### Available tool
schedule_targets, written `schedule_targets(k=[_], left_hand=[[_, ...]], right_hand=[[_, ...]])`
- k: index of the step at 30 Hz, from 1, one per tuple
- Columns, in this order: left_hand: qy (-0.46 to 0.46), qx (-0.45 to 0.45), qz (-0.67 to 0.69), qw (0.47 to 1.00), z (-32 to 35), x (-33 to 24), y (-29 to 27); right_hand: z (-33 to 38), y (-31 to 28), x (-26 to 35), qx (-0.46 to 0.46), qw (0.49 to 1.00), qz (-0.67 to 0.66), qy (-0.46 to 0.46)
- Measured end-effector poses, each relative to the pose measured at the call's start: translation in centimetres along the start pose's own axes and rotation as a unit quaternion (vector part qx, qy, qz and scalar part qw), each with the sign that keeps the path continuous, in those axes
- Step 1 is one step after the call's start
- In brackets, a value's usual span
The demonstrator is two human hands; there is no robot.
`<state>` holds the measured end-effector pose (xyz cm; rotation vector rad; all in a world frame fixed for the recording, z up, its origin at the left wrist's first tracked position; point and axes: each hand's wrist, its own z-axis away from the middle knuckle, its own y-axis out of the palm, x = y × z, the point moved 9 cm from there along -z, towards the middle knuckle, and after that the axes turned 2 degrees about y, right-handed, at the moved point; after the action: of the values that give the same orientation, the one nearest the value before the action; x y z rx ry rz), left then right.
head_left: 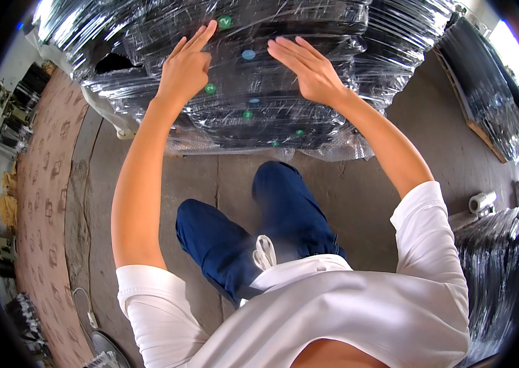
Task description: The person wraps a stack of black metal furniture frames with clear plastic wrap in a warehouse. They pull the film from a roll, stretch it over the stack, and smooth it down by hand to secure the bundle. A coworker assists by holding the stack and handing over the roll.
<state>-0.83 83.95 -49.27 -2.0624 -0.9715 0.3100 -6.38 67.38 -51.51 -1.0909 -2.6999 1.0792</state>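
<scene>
A big stack of dark goods [235, 132], wrapped in shiny clear stretch film, fills the upper middle of the head view. Round green stickers [225, 23] and blue stickers [248, 54] show on its front. My left hand [187, 66] lies against the wrapped stack, fingers stretched out and pointing up to the right, near the topmost green sticker. Across from it, my right hand [309, 69] rests on the film with straight fingers pointing up to the left. Neither hand holds anything. Bubble wrap [327, 149] sticks out under the stack's lower edge.
Another film-wrapped dark stack [486, 80] stands on a wooden pallet at the upper right. At lower right are a further wrapped stack [499, 270] and a roll of film [482, 202]. A patterned brown strip [47, 202] runs along the left, with a cable [90, 245] on the floor beside it.
</scene>
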Motion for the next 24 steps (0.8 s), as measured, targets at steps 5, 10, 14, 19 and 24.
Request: schedule_targets(k=[5, 10, 14, 19, 24], left_hand=[[0.006, -0.029, 0.007, 1.0, 0.9, -0.5, 0.4], [0.045, 0.036, 0.075, 0.996, 6.6, -2.2, 6.2], [-0.011, 0.122, 0.035, 0.992, 9.3, -1.8, 11.3], [-0.022, 0.127, 0.011, 0.992, 10.1, -1.5, 13.0], [-0.04, 0.152, 0.009, 0.988, 10.1, -1.6, 13.5]], right_hand=[[2.8, 3.5, -2.7, 0.105, 0.989, 0.076, 0.066], [3.1, 4.1, -3.1, 0.104, 0.987, 0.087, 0.084], [3.1, 4.5, -2.9, 0.103, 0.988, 0.085, 0.08], [3.7, 4.2, -0.9, 0.076, 0.993, 0.028, 0.089], [9.2, 8.9, 2.7, 0.193, 0.978, -0.072, -0.018]])
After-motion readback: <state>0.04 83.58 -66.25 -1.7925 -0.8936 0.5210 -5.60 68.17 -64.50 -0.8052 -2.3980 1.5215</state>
